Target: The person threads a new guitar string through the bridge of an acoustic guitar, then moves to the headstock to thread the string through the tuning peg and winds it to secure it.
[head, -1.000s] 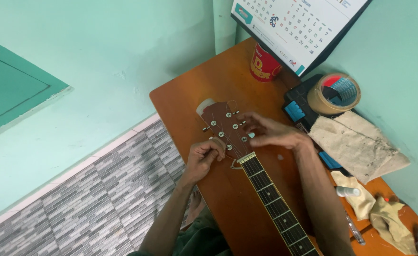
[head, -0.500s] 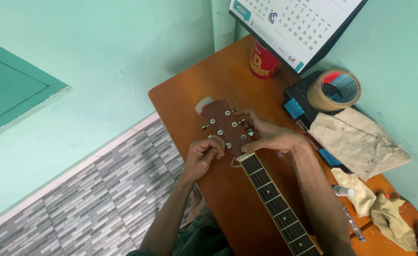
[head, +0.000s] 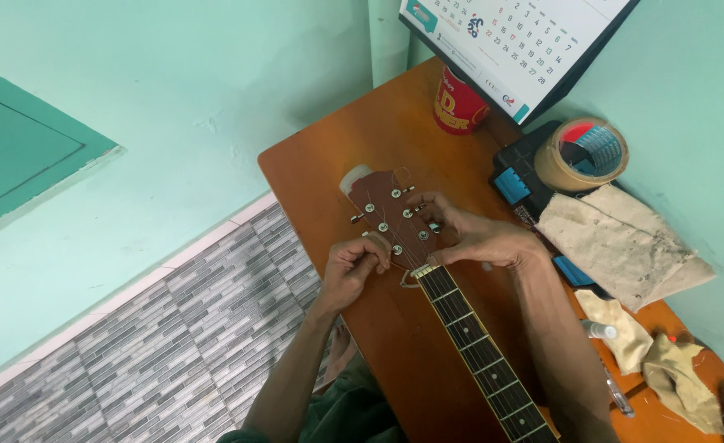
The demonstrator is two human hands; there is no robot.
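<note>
Left hand (head: 354, 267) pinches a peg on the guitar head (head: 391, 217); right hand (head: 477, 238) holds the head steady beside it.

1. Your left hand (head: 354, 271) is curled into a loose fist, knuckles up, fingertips pinched together just past the table's left edge.
2. Your left forearm runs up from the bottom of the view, bare, wrist nearly straight, angled toward the table's middle.
3. Your right hand (head: 477, 238) lies palm down over the middle of the table, fingers spread and reaching left, thumb tucked low.
4. Your right forearm comes in from the bottom right, bare, wrist bent slightly inward.
5. Both hands sit close, fingertips near each other but apart.
</note>
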